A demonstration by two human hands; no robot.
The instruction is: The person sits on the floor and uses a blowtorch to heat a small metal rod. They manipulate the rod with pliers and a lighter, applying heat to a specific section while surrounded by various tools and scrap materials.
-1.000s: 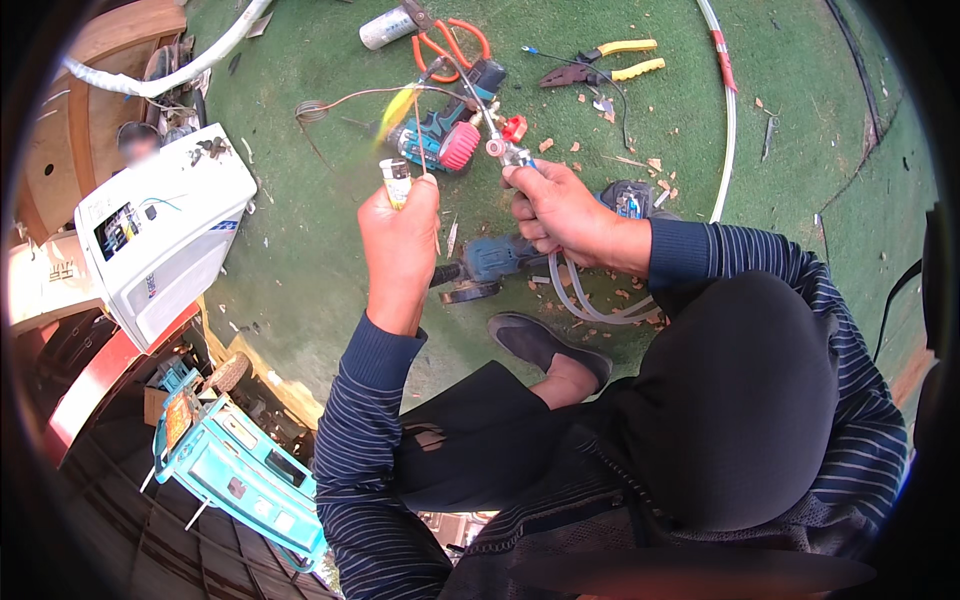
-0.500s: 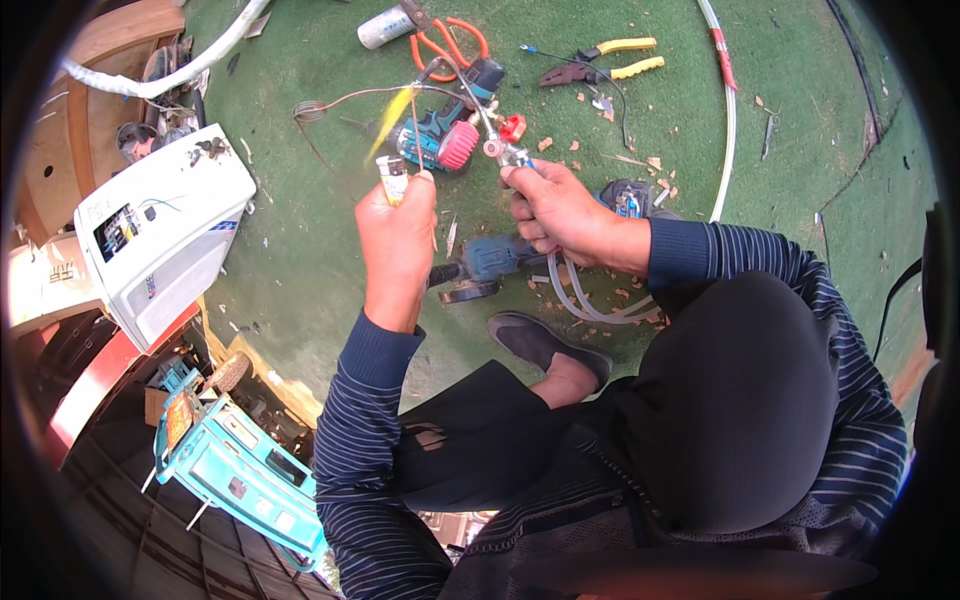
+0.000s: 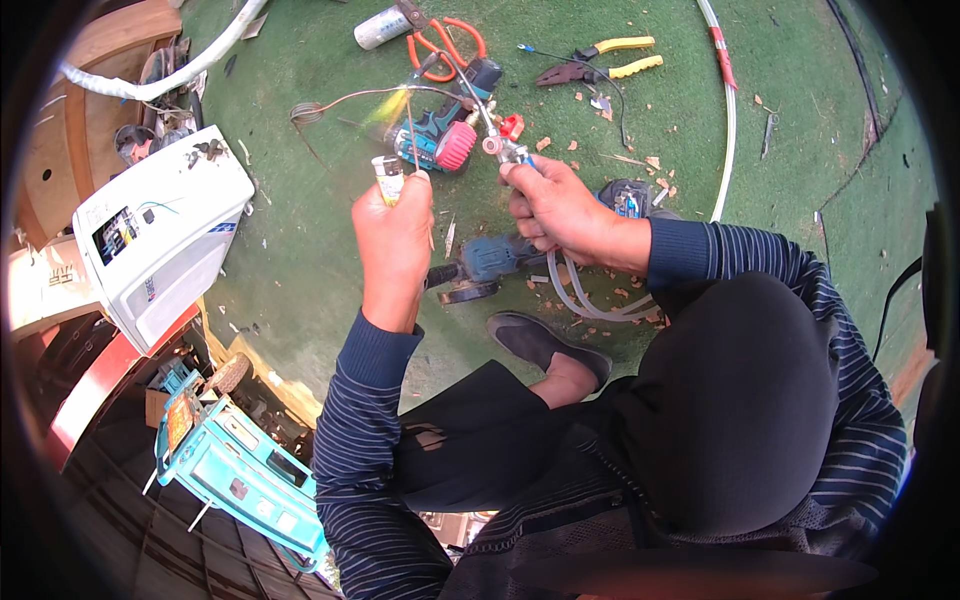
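My right hand (image 3: 570,208) is closed around the handle of a gas torch (image 3: 490,130) with a red valve knob (image 3: 511,127). From its bent tip a yellow flame (image 3: 388,106) blows down and to the left. My left hand (image 3: 393,240) is closed on a small lighter (image 3: 388,178) and a thin copper-coloured rod (image 3: 412,135). The rod's upper end stands at the flame. A thin copper tube (image 3: 365,95) with a small coil at its left end crosses beside the flame. Clear hoses (image 3: 572,295) hang below my right hand.
On the green mat (image 3: 680,140) lie a cordless drill (image 3: 440,135), an angle grinder (image 3: 490,258), yellow-handled pliers (image 3: 600,62), orange-handled scissors (image 3: 447,45) and a small canister (image 3: 385,28). A white appliance casing (image 3: 160,220) stands at left. Several wood chips lie around my right hand.
My left hand has shifted slightly left, with the lighter and rod. The flame, a solid streak before, now looks wider and more diffuse around the rod's end. My right hand has barely moved.
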